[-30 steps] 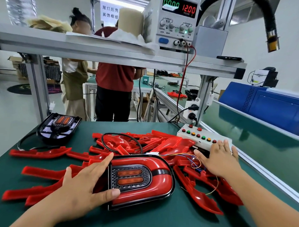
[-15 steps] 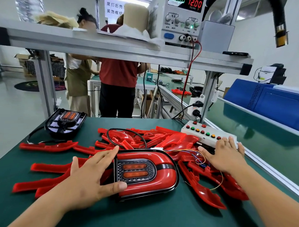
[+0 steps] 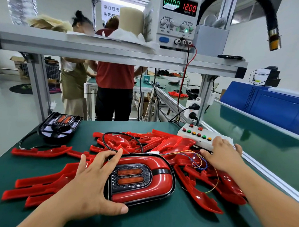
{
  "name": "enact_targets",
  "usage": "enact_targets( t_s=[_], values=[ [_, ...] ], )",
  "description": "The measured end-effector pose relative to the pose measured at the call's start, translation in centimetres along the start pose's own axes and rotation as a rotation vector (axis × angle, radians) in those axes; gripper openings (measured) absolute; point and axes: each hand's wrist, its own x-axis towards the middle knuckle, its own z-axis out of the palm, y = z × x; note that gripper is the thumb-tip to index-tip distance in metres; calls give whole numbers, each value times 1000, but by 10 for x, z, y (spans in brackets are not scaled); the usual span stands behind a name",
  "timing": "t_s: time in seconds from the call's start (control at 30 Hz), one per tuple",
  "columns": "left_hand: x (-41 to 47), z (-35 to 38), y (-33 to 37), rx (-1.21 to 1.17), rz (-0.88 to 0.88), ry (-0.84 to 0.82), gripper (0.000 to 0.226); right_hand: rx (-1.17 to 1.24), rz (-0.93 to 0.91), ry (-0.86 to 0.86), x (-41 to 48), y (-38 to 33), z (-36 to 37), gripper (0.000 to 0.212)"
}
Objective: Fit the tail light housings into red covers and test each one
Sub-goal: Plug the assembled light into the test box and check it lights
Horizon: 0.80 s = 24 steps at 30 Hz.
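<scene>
Head cam: the assembled tail light (image 3: 141,180), housing sat in its red cover, lies flat on the green worktop (image 3: 150,219). The left hand (image 3: 95,182) grips its left end, fingers (image 3: 111,154) curled over the top edge, thumb underneath. The right hand (image 3: 224,154) lies palm down on the white button box (image 3: 201,136), fingers spread flat, gripping nothing. Loose red covers (image 3: 45,183) are piled all around, and the supply (image 3: 177,17) up on the shelf reads 12.00.
</scene>
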Motion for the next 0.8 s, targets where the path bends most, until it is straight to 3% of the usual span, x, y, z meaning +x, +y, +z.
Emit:
enact_targets(
  t_s=[0.1, 0.43, 0.63, 0.8],
  values=[
    [2, 2, -2, -30, -3, -2, 131, 55, -3, 15, 3, -9, -7, 42],
    [1, 3, 0, -56, -32, -15, 128, -51, 21, -198, 22, -46, -9, 57],
    [1, 1, 2, -48, -22, 0, 128, -30, -78, -156, 37, -50, 1, 54],
    [1, 4, 1, -59, -13, 25, 129, -254, -184, -88, 37, -52, -3, 57]
  ],
)
